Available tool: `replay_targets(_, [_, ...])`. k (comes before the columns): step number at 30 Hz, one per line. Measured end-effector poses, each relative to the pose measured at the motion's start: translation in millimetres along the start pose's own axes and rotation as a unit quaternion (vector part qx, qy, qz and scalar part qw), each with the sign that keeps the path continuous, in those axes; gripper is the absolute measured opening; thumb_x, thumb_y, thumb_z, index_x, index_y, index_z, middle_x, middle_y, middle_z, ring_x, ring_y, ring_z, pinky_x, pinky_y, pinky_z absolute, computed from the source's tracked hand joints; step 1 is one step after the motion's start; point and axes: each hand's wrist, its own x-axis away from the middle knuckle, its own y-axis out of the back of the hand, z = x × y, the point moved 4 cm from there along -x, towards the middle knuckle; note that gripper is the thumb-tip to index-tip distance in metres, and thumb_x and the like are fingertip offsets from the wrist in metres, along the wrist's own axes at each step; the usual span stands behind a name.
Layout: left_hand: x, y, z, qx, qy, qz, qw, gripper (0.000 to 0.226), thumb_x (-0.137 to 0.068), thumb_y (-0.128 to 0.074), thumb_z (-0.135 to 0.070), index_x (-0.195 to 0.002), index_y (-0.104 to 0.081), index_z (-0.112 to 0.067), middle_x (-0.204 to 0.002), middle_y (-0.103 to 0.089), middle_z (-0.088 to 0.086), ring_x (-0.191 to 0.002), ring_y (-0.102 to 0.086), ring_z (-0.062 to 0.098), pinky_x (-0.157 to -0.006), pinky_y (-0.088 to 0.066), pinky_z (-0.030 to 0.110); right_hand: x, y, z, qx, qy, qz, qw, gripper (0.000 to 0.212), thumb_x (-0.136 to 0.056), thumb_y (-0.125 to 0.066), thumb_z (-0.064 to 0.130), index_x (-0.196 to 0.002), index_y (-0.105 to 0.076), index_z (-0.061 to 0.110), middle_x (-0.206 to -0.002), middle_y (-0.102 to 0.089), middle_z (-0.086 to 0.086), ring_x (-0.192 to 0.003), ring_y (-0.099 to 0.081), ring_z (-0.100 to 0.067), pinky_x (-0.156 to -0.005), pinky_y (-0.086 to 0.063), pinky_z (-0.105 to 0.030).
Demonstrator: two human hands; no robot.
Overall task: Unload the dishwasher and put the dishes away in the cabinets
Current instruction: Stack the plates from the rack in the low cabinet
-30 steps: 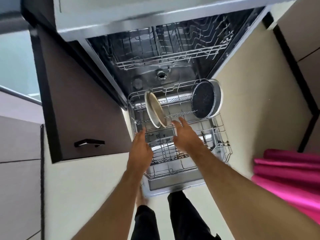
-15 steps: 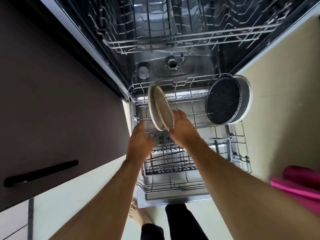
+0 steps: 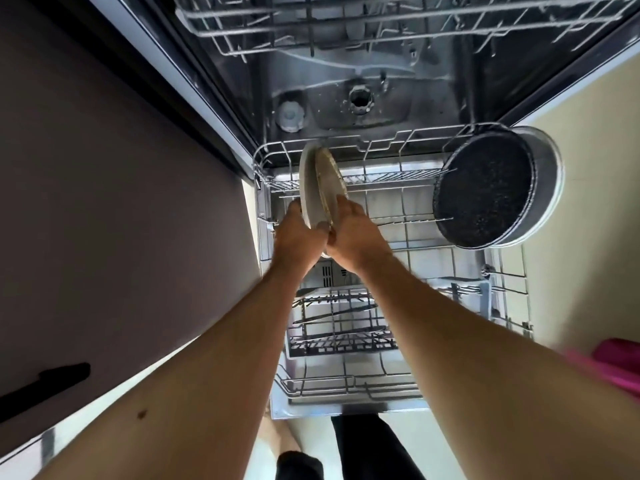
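Note:
Two pale plates (image 3: 320,183) stand on edge, close together, at the far left of the pulled-out lower dishwasher rack (image 3: 512,292). My left hand (image 3: 300,237) grips the left plate at its near rim, thumb on its face. My right hand (image 3: 353,233) holds the right plate, fingers curled over its near edge. A dark speckled pan (image 3: 485,188) with a grey outer wall leans upright at the rack's far right corner. The lower parts of both plates are hidden behind my hands.
The upper rack (image 3: 381,26) hangs inside the open dishwasher above. A brown cabinet door (image 3: 104,202) with a black handle (image 3: 45,386) is at the left. Something pink (image 3: 616,368) lies at the right edge. My legs and a bare foot stand before the dishwasher door.
The view has come closer to the rack. Both hands have reached forward from the rack's middle and taken hold of the two plates.

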Motion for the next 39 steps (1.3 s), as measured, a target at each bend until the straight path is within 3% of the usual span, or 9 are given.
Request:
replay_targets(2, [-4.5,-3.6,-3.9,0.016,0.014,-0.014,1.0,0.037,-0.086,-0.065,-0.013,-0.121,-0.053,-0.015,-0.103,-0.066,0.0,-0.089,-0.063,0.018,-0.058,-0.046,0.017,-2.7,-0.9,-0.9,-0.002,-0.021,0.0,1.0,0.062,-0.097,-0.05,0.043,-0.146,-0.027,0.014,-0.128,-0.055,-0.018,-0.104,-0.064,-0.035,-0.09,-0.056,-0.049])
replay_targets(7, [-18.3,-5.8,-5.6,0.047,0.058,-0.034,0.997,0.036,-0.09,-0.066,-0.022,-0.123,-0.058,-0.009,-0.111,-0.069,0.011,-0.096,-0.067,0.029,-0.08,-0.057,0.037,-5.8,3.1,-1.0,0.011,-0.029,0.014,0.999,0.04,-0.1,-0.046,0.033,-0.136,-0.043,0.014,-0.089,-0.065,-0.01,-0.081,-0.069,-0.028,-0.078,-0.06,-0.041])
replay_targets(14, [-1.9,0.1,-9.1,-0.057,0.043,-0.067,0.995,0.037,-0.097,-0.053,-0.017,-0.131,-0.052,-0.003,-0.122,-0.063,0.018,-0.107,-0.062,0.037,-0.075,-0.049,0.032,3.6,14.5,-2.3,-0.022,-0.044,-0.012,0.999,0.03,-0.094,-0.05,0.016,-0.123,-0.059,0.012,-0.096,-0.07,-0.015,-0.08,-0.069,-0.03,-0.077,-0.06,-0.042])
replay_targets(23, [133.4,55.0,-21.6,-0.084,-0.037,-0.064,0.994,0.036,-0.098,-0.05,-0.018,-0.131,-0.055,-0.004,-0.11,-0.068,0.019,-0.1,-0.066,0.038,-0.084,-0.057,0.045,120.7,56.9,40.4,-0.096,-0.035,-0.033,0.994,0.031,-0.104,-0.041,0.026,-0.126,-0.058,0.012,-0.083,-0.067,-0.007,-0.067,-0.068,-0.016,-0.054,-0.056,-0.023])
replay_targets(26, [185.0,77.2,-34.0,-0.099,-0.061,-0.048,0.992,0.036,-0.098,-0.048,-0.018,-0.132,-0.055,-0.008,-0.11,-0.069,0.017,-0.1,-0.065,0.037,-0.085,-0.055,0.042,171.6,81.6,61.4,-0.135,-0.051,-0.057,0.988,0.03,-0.104,-0.042,0.028,-0.116,-0.063,0.009,-0.08,-0.067,-0.004,-0.064,-0.067,-0.011,-0.044,-0.045,-0.011])
replay_targets(32, [288.0,135.4,-66.7,-0.107,-0.142,-0.032,0.984,0.031,-0.101,-0.043,-0.024,-0.128,-0.055,-0.014,-0.111,-0.068,0.01,-0.099,-0.064,0.026,-0.078,-0.047,0.028,274.3,141.1,119.5,-0.208,-0.076,-0.138,0.965,0.029,-0.102,-0.048,0.035,-0.079,-0.056,0.02,-0.068,-0.062,0.002,-0.055,-0.059,-0.006,-0.037,-0.036,-0.007])
replay_targets(34, [319.0,153.9,-71.1,-0.127,-0.186,-0.026,0.974,0.034,-0.103,-0.04,-0.028,-0.131,-0.054,-0.017,-0.113,-0.068,0.006,-0.096,-0.063,0.022,-0.077,-0.048,0.024,305.2,150.7,133.4,-0.228,-0.084,-0.156,0.957,0.029,-0.101,-0.051,0.032,-0.077,-0.058,0.017,-0.067,-0.063,0.001,-0.055,-0.059,-0.008,-0.038,-0.04,-0.01])
replay_targets(37, [362.3,185.8,-72.9,-0.124,-0.23,-0.027,0.965,0.036,-0.104,-0.038,-0.03,-0.136,-0.052,-0.02,-0.112,-0.068,0.001,-0.083,-0.056,0.008,-0.057,-0.037,0.002,354.3,162.9,157.9,-0.241,-0.081,-0.173,0.951,0.03,-0.099,-0.052,0.034,-0.081,-0.063,0.012,-0.069,-0.066,-0.002,-0.056,-0.062,-0.012,-0.041,-0.043,-0.017])
replay_targets(39, [387.3,203.0,-74.2,-0.116,-0.248,-0.025,0.962,0.036,-0.104,-0.039,-0.031,-0.136,-0.052,-0.02,-0.113,-0.066,-0.001,-0.083,-0.054,0.005,-0.061,-0.041,0.0,376.8,168.7,171.8,-0.239,-0.081,-0.175,0.952,0.032,-0.099,-0.052,0.035,-0.083,-0.064,0.01,-0.071,-0.067,-0.005,-0.057,-0.063,-0.014,-0.042,-0.044,-0.018])
